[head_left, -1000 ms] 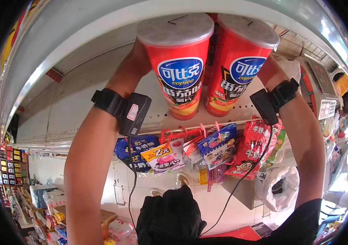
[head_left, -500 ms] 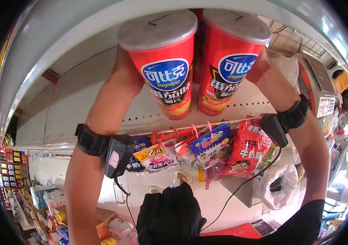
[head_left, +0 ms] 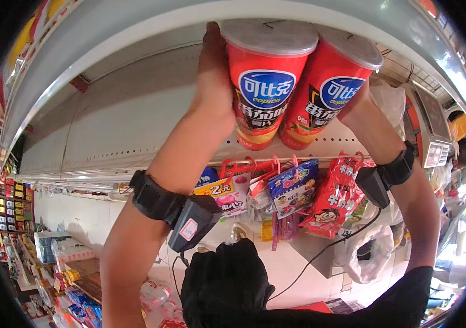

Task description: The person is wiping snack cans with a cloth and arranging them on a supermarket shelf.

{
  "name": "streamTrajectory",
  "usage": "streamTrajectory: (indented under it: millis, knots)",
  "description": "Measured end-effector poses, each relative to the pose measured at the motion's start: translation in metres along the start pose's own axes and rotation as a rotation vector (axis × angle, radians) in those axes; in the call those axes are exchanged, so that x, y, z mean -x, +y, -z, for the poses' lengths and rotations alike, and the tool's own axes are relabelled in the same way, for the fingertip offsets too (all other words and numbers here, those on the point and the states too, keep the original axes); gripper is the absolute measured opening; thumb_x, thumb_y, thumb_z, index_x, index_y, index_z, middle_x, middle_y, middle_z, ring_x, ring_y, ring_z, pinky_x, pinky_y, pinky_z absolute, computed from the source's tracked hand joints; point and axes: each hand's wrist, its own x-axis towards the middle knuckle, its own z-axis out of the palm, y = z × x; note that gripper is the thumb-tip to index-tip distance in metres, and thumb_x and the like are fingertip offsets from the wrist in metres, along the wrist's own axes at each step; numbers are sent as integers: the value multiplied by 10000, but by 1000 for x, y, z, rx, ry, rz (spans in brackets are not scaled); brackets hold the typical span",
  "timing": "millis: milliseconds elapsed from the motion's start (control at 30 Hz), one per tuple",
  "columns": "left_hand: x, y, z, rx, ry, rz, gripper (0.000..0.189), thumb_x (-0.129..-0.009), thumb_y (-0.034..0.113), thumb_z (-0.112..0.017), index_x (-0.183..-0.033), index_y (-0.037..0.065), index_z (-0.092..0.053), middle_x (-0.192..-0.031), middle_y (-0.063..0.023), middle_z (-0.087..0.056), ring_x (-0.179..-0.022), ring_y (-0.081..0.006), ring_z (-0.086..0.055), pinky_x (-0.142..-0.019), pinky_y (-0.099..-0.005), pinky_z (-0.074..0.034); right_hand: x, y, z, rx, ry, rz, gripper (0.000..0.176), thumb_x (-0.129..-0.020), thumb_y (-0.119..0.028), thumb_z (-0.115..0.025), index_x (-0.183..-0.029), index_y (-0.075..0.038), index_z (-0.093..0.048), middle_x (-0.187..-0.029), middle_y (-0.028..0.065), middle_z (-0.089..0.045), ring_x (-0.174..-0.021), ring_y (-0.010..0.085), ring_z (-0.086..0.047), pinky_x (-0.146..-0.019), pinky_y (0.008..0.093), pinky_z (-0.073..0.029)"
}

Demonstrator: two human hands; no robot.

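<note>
Both forearms are raised overhead. Each wrist is strapped with a black band carrying a black box-shaped sensor, left (head_left: pixel 189 224) and right (head_left: pixel 374 185), with cables trailing down.

Above the left band, the left hand (head_left: pixel 214 93) is closed round the side of a tall red cardboard snack tube with a grey plastic lid (head_left: pixel 263 93). The palm is seen; the fingertips are hidden behind the tube.

The right hand (head_left: pixel 355 105) is pressed to the outer side of a second red snack tube (head_left: pixel 326 90). Most of this hand is hidden, but the tube is borne by it, so a grasp is judged.

The tubes are held touching, side by side between the hands, lids tilted toward the camera.

Beyond the hands lies the white metal shelf (head_left: pixel 134 109). Below the wrists, coloured snack packets (head_left: pixel 293 188) are hung from red hooks.

Step judged: the pair is held at the shelf front. Whether it is going onto or off the shelf cannot be told.

The next move calls for both grips to be kept firm, the tubes kept together and level, and the curved shelf lip cleared.
</note>
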Motion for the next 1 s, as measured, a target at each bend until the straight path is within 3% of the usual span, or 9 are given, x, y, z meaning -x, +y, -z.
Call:
streamTrajectory:
  millis: [367,467,500,533,567,667,767,833,1000]
  knots:
    - [-13,9,55,-93,181,-75,414,-1012,371,-406,-1191,62,-614,-1136,-109,-691,-1014,-225,-671,-876,-362,-539,-1,0,63,-112,-609,28,541,-985,-493,-440,-1254,-50,-595,-1230,142,-664,-1101,275,-646,-985,427,-503]
    - [20,47,32,-411,436,-31,235,-1003,178,-536,-1180,59,-636,-1159,-123,-661,-1083,-246,-645,-921,-354,-522,-100,-47,161,20,-573,58,343,-1012,-343,-439,-1152,-77,-605,-1113,101,-661,-1063,253,-621,-946,411,-503]
    - [34,49,55,-402,504,-49,235,-1003,178,-536,-1180,59,-636,-1159,-123,-661,-1083,-246,-645,-921,-354,-522,-45,-39,111,210,-178,204,380,-1014,-355,-426,-1191,-61,-587,-1162,125,-649,-1082,268,-616,-971,412,-489]
    - [37,49,92,-382,315,-65,347,-973,307,-577,-1242,89,-602,-1211,-125,-639,-1195,-261,-572,-1036,-381,-421,12,-35,59,387,216,386,418,-1016,-367,-412,-1230,-45,-570,-1211,148,-638,-1101,283,-611,-997,413,-475]
    - [35,53,109,-356,86,-64,484,-943,437,-618,-1305,120,-568,-1264,-128,-616,-1308,-277,-500,-1150,-408,-320,-17,-49,102,233,-81,402,414,-1016,-343,-418,-1230,-21,-564,-1183,149,-641,-1102,288,-609,-1009,430,-470]
    - [124,68,58,-1165,128,-590,259,-950,238,-495,-885,42,-651,-819,-47,-671,-821,-162,-639,-767,-313,-497,34,-64,155,540,6,540,465,-1024,-335,-420,-1351,-12,-488,-1325,135,-559,-1208,266,-540,-1076,429,-402]
    - [199,95,64,-1414,229,-649,130,-835,162,-598,-807,37,-626,-773,-189,-645,-779,-381,-634,-697,-465,-502,118,-77,154,687,231,492,469,-1018,-304,-435,-1370,4,-465,-1362,139,-523,-1203,257,-523,-1082,391,-373]
    - [257,121,96,-1515,379,-654,129,-805,173,-619,-809,49,-586,-752,-164,-595,-764,-374,-607,-673,-477,-487,112,-21,111,1091,61,825,388,-1017,-290,-451,-1222,21,-561,-1125,129,-603,-1029,226,-582,-919,323,-462]
    - [403,122,143,-1545,482,-272,147,-800,182,-628,-763,46,-588,-738,-154,-627,-729,-364,-629,-636,-474,-489,172,99,55,1448,-320,536,375,-1014,-356,-438,-1012,-44,-644,-884,59,-573,-761,176,-520,-684,320,-424]
